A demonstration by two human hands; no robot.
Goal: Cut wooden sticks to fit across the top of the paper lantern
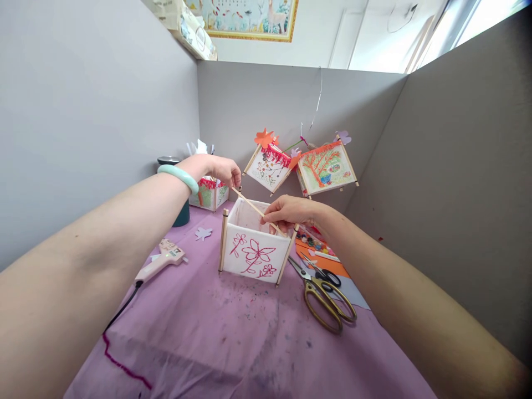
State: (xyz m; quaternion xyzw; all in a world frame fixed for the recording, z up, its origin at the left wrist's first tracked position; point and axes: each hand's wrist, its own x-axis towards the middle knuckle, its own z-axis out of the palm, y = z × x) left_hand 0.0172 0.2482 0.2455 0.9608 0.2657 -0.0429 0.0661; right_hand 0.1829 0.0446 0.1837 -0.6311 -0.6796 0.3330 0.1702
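Note:
A white box-shaped lantern (256, 260) with pink line-drawn flowers and wooden corner posts stands upright on the purple cloth. A thin wooden stick (251, 205) slants across its open top, from the far left corner to the near right one. Closed fingers of my left hand (224, 170) are at the stick's upper end, above the far left corner; their exact grip is partly hidden. My right hand (286, 210) pinches the stick lower down, over the right side of the lantern. Some right fingers reach behind the front panel's top edge.
A glue gun (164, 260) lies left on the purple cloth (199, 332). Brass-handled scissors (322, 299) and black-handled scissors (326, 274) lie right, beside coloured paper (343, 270). Two decorated lanterns (326, 169) hang behind. A dark cup (182, 216) stands behind my left wrist.

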